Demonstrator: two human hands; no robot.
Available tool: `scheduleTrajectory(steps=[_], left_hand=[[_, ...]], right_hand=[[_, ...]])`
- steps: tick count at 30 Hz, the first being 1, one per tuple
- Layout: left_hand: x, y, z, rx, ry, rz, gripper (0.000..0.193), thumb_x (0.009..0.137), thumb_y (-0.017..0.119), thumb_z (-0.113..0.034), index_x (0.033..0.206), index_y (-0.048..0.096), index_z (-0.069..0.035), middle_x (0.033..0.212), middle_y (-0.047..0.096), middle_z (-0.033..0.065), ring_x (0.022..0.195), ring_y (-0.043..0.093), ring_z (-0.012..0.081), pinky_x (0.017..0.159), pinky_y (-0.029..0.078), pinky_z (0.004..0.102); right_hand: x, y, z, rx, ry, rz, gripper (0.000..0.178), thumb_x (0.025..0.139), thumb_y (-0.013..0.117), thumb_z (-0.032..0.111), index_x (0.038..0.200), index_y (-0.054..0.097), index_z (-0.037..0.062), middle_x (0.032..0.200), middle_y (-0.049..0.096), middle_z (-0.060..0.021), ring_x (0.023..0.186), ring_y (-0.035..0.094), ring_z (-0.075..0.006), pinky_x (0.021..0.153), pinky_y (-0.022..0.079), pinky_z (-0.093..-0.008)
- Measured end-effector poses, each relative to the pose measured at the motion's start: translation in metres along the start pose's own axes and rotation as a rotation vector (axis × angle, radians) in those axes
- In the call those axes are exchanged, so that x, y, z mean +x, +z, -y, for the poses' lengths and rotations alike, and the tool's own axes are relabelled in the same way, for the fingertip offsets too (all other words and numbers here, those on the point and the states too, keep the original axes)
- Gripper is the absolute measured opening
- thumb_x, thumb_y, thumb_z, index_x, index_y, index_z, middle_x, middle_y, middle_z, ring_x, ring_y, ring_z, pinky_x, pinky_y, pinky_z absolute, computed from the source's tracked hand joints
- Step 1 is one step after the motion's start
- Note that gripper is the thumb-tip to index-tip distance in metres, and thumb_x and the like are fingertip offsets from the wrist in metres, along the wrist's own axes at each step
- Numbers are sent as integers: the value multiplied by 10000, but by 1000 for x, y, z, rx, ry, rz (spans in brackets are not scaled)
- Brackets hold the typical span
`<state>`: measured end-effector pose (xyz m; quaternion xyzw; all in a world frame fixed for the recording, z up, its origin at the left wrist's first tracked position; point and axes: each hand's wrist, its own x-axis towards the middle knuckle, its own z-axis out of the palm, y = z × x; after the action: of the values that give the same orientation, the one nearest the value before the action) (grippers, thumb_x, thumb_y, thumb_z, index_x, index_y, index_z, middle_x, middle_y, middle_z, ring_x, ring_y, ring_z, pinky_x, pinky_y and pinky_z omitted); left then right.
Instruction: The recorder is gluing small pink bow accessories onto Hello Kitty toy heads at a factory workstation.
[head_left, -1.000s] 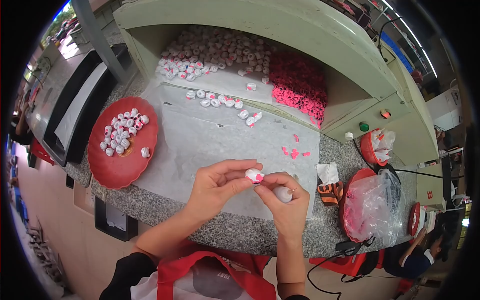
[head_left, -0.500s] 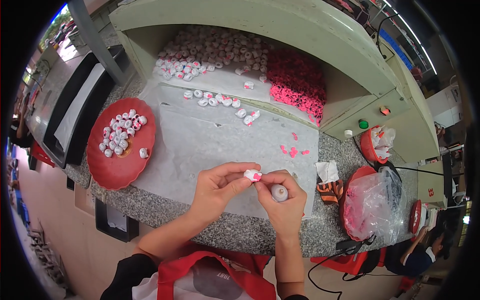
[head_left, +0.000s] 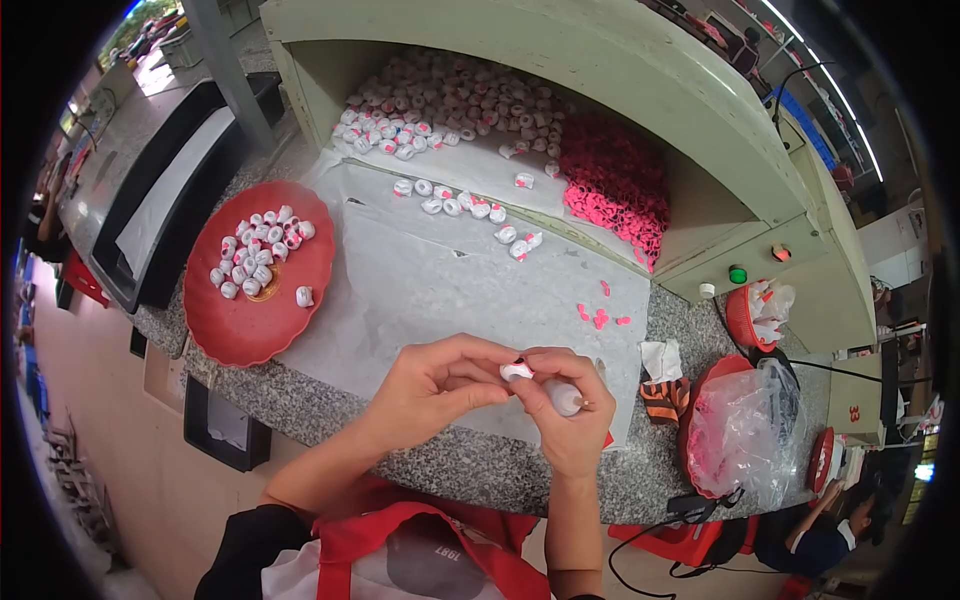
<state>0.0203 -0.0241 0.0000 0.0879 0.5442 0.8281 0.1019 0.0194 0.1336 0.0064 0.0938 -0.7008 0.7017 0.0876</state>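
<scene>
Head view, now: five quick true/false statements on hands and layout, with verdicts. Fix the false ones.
1. The left hand holds the small white nozzle bottle. False: the right hand holds it.
2. A small white piece is at the fingertips of both hands. True.
3. In the pale green cabinet, the pink heap lies right of the white piece pile. True.
4. The red scalloped plate is right of both hands. False: it is left of them.
5. The clear plastic bag is right of both hands. True.
</scene>
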Motion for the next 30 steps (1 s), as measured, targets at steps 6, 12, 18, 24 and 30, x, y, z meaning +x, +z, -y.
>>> scheduleTrajectory(steps=[6,12,18,24,30], left_hand=[[-5,-7,0,94,18,-5,250,789,546,77,1029,484,48,907,600,138,846,607,179,728,507,267],[-10,-20,-3,89,6,-93,228,793,561,40,1015,511,36,888,609,114,822,601,146,699,494,246],[-12,-101,-22,671,222,-723,171,748,606,9,917,591,-5,907,611,70,789,603,147,685,480,251],[74,-109,-10,1377,416,-664,189,725,624,-70,913,602,-71,910,552,100,739,567,261,642,466,335],[140,-120,29,1581,138,-501,261,697,641,-70,945,563,-59,935,568,114,766,585,245,665,473,356]], right_hand=[[1,7,-7,196,174,78,173,716,648,-24,868,567,-7,894,602,-129,678,557,-113,498,441,-192],[6,26,-7,159,335,90,137,721,653,-2,817,555,1,867,615,-119,633,556,-99,485,439,-190],[6,27,-18,7,354,17,200,705,674,20,831,518,30,901,613,-103,616,563,-87,462,434,-195],[3,21,-11,-155,418,100,247,719,622,-22,908,475,41,860,548,-58,613,526,-86,551,462,-204],[-12,-11,-9,55,294,-4,379,727,553,-91,1039,393,53,934,474,-73,761,533,-125,640,484,-249]])
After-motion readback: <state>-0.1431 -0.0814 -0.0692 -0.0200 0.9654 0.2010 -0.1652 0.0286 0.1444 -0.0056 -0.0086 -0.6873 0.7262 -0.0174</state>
